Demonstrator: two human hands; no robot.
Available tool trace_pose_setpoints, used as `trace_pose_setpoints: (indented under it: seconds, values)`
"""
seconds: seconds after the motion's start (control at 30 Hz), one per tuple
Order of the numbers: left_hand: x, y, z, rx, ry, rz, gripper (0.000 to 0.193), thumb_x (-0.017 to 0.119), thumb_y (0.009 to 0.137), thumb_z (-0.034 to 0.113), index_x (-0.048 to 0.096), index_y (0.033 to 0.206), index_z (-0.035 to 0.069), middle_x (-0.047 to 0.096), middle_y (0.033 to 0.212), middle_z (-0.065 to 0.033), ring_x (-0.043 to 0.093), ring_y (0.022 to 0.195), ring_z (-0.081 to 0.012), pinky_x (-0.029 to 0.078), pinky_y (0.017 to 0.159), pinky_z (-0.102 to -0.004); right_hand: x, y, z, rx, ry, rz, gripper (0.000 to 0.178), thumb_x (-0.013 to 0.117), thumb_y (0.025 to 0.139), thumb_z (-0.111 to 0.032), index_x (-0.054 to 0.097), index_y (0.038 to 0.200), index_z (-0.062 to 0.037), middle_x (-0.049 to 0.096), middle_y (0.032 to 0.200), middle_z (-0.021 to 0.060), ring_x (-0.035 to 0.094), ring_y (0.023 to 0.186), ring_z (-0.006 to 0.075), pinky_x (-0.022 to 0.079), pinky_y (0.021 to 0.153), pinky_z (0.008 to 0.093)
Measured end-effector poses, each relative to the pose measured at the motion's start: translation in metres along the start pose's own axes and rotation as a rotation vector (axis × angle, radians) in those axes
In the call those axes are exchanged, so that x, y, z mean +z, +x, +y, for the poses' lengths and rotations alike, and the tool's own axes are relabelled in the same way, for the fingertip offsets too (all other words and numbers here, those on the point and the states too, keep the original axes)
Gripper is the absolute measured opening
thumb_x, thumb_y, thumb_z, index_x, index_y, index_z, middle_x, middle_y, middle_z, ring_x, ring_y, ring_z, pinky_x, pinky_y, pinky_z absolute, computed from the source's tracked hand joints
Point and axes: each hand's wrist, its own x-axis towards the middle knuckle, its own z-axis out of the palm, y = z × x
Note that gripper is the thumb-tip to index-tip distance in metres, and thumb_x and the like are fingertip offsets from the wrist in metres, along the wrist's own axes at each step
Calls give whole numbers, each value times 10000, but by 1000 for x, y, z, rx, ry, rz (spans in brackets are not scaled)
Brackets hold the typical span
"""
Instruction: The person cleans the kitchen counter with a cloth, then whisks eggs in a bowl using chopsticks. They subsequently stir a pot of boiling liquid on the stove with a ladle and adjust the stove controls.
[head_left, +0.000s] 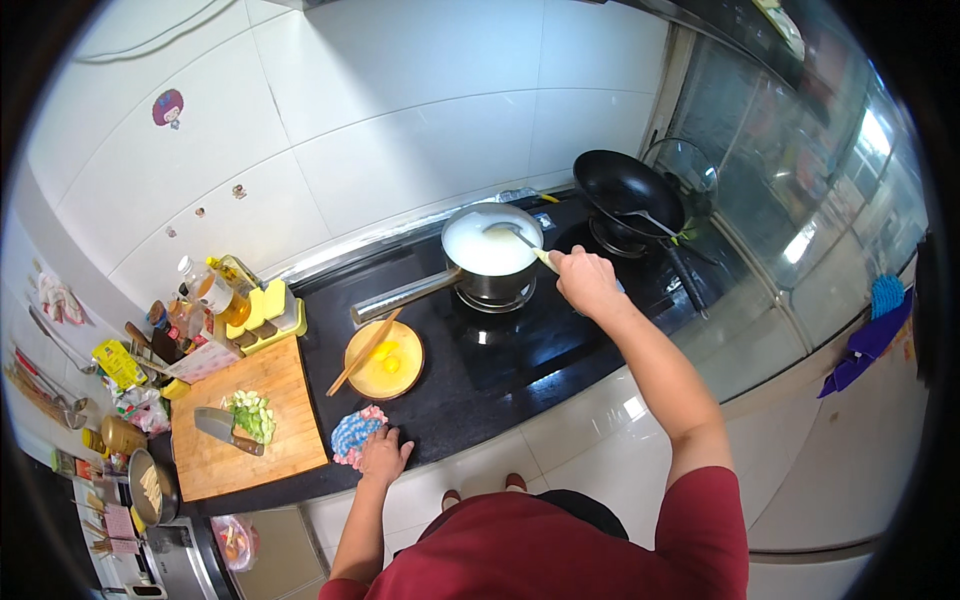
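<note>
My right hand grips the pale handle of a ladle. The ladle's metal end dips into a steel saucepan of cloudy white liquid on the hob's left burner. The pan's long handle points left. At the counter's front edge my left hand rests with fingers stretched out on a pink and blue crocheted cloth. Beyond it stands a yellow bowl with raw egg inside and wooden chopsticks laid across its left side.
On the left, a wooden cutting board bears a cleaver and chopped green vegetable. Bottles and a yellow-lidded seasoning box stand behind it. A black wok occupies the right burner, a glass lid behind it.
</note>
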Motion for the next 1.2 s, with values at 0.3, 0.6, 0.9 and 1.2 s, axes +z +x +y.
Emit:
trace_pose_setpoints:
  seconds: [0.3,0.6,0.9,1.2]
  values:
    - [-4,8,14,122,-124,95,459,656,860,341,620,1182,15,590,1238,-205,550,1137,-378,437,967,-464,-78,23,19,14,80,-483,254,594,815,-195,702,972,-27,693,855,209,692,784,349,547,739,440]
    - [-18,10,25,165,-156,176,437,657,866,319,627,1159,-5,603,1210,-241,569,1113,-399,448,966,-465,-58,56,38,227,811,-864,271,522,897,-189,649,1018,18,646,687,93,505,407,113,372,338,254]
    - [-36,2,14,105,-228,273,372,698,833,228,635,1113,-8,619,1178,-234,588,1079,-398,464,939,-452,-6,30,39,560,1539,-769,228,506,930,-166,581,1015,31,641,753,104,492,470,100,370,388,244]
    - [-74,24,15,120,-304,558,220,680,812,76,622,1007,-5,630,1058,-172,586,964,-360,458,866,-437,-32,-6,39,572,1605,-523,315,490,938,-155,573,1198,1,616,725,83,450,415,93,321,358,223]
